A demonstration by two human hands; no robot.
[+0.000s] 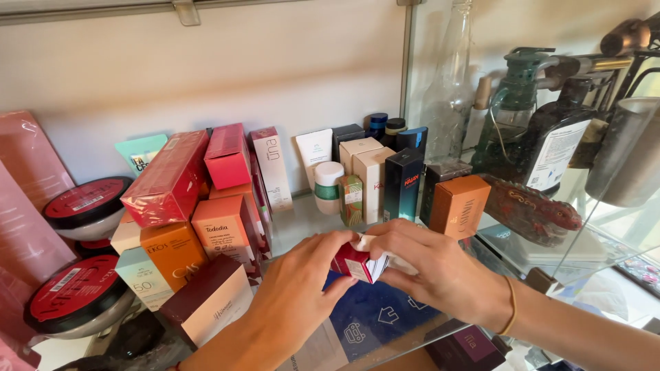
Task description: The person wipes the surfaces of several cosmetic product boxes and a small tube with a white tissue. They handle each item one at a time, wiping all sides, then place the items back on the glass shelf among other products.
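A small red and white carton (358,263) is held between both my hands just above the front of a glass shelf (299,227). My left hand (299,302) grips its left side with thumb and fingers. Its right side and top are covered by my right hand (430,268), which wears a thin band at the wrist. The carton's far end is hidden behind my right fingers.
Stacked red, pink and orange boxes (206,199) crowd the shelf's left, with round black-lidded tubs (86,203) beside them. Tall boxes and tubes (375,175) and an orange box (459,205) stand behind my hands. A glass panel, bottles and a red lizard figure (533,206) are at right.
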